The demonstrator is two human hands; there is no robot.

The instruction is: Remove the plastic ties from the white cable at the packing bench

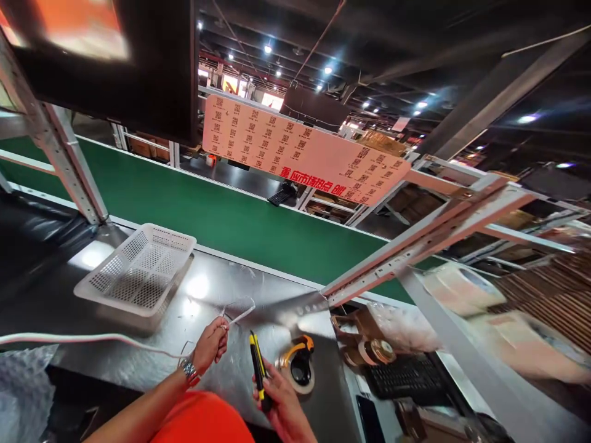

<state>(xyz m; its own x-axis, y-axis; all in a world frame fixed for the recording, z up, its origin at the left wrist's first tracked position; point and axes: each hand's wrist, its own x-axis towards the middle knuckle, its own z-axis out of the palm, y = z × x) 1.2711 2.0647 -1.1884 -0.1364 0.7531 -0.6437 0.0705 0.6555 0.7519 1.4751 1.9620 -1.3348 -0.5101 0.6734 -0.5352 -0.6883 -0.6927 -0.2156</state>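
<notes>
My left hand (210, 346), with a metal watch (189, 370) at its wrist, is closed around a thin white strip (243, 312) whose looped end sticks out beyond the fingers. My right hand (282, 397) grips a yellow and black utility knife (257, 363), its tip pointing up and away from me. I cannot tell whether the blade is out. Just right of the knife, an orange-and-black tape dispenser (308, 344) with a roll of tape lies on the metal table (203, 289). Neither hand touches it.
A white perforated basket (138, 311) stands at the table's left. Behind runs a green conveyor belt (240, 227), under a pink board of printed codes (277, 147). Metal posts frame the bench. At right are a keyboard (406, 376), a phone (369, 418) and tape rolls; bubble wrap (23, 394) lies lower left.
</notes>
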